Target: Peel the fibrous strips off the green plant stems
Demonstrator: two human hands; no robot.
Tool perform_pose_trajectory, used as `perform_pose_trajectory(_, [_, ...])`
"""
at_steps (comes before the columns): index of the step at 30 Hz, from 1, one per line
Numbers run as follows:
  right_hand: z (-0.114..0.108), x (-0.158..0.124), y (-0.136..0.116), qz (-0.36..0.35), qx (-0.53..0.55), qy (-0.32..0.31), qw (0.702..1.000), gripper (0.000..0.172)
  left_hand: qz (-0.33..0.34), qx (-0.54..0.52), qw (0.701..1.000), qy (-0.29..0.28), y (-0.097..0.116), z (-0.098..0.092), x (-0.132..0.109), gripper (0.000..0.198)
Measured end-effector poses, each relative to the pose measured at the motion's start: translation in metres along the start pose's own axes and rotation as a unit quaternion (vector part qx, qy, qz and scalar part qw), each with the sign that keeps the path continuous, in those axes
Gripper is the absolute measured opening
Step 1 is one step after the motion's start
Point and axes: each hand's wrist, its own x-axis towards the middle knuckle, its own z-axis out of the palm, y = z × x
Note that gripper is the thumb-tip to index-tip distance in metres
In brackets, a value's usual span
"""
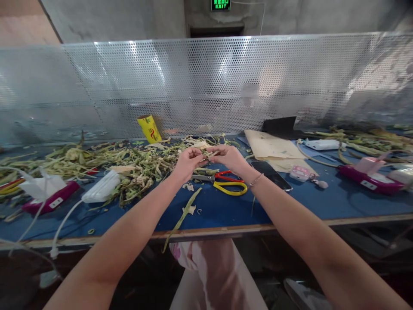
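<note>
My left hand (189, 163) and my right hand (227, 157) meet above the blue table, fingertips close together. Between them is a small piece of pale green plant stem (209, 156), pinched by the fingers of both hands; its lower part is partly hidden. Just below my hands lie scissors (230, 187) with one yellow and one red handle, blades pointing left. To the left spreads a pile of greenish, wilted plant stems and leaves (142, 170). One long green strip of stem (183, 217) lies nearer, hanging over the front edge.
A yellow tube (149, 129) stands against the perforated metal screen (213, 82). Right of my hands are a black phone (272, 174), brown paper (272, 146) and a pink case (300, 173). Purple power strips (369, 181), white chargers (101, 187) and cables lie at both sides.
</note>
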Motion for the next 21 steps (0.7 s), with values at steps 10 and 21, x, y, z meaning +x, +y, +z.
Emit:
perform_pose_trajectory(10, [-0.0021, -0.0034, -0.002, -0.046, -0.035, -0.016, 0.998, 0.038, 0.022, 0.001, 1.0, 0.017, -0.0043, -0.0006, 0.0019, 0.024])
perform_pose_trajectory(21, [-0.003, -0.0029, -0.0013, -0.064, -0.049, -0.044, 0.996, 0.044, -0.007, 0.041, 0.996, -0.073, 0.003, -0.0027, -0.0018, 0.028])
